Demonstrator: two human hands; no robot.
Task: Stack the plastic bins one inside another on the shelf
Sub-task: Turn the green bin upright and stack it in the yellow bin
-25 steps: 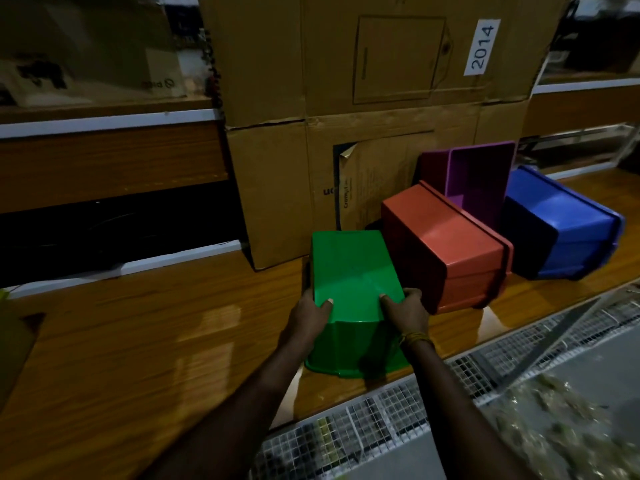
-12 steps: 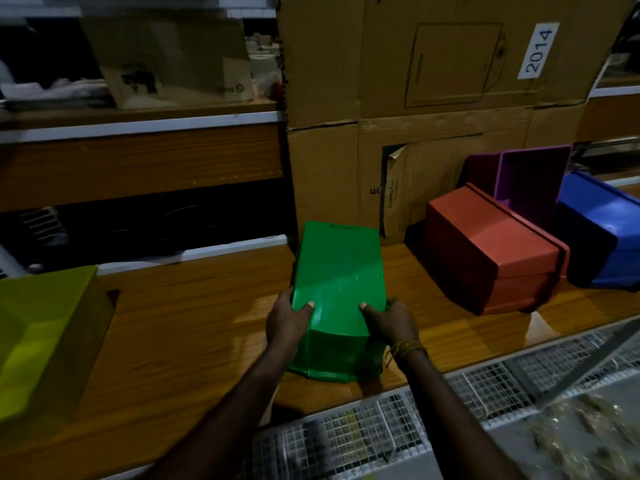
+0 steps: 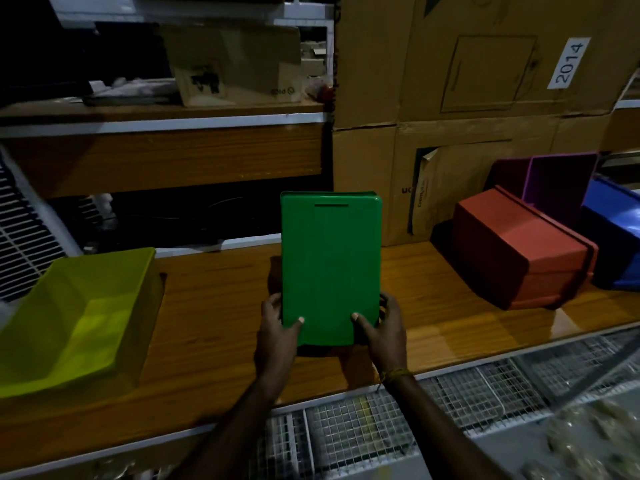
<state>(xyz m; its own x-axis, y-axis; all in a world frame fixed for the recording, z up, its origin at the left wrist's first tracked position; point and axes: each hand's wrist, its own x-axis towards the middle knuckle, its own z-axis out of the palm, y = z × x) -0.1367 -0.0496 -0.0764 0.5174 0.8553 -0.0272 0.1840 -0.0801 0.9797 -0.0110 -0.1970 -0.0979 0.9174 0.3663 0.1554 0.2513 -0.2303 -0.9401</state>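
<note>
A green bin (image 3: pixel 329 265) is held above the wooden shelf (image 3: pixel 214 306) with its flat underside turned towards me. My left hand (image 3: pixel 277 327) grips its lower left edge and my right hand (image 3: pixel 384 327) its lower right edge, thumbs on the face. A yellow-green bin (image 3: pixel 79 317) stands mouth up at the shelf's left end. To the right a red bin (image 3: pixel 519 251) lies upside down, a purple bin (image 3: pixel 557 181) stands on its side behind it, and a blue bin (image 3: pixel 616 233) lies tilted at the right edge.
Large cardboard boxes (image 3: pixel 467 98) stand at the back right of the shelf. A higher wooden shelf (image 3: pixel 162 116) holds another carton. Wire mesh panels (image 3: pixel 381 427) run below the shelf's front edge. Bare shelf top lies between the yellow-green bin and the red one.
Both hands have lifted the green bin off the shelf and tipped it up, its base now facing me. The view has swung left, bringing the yellow-green bin fully into sight.
</note>
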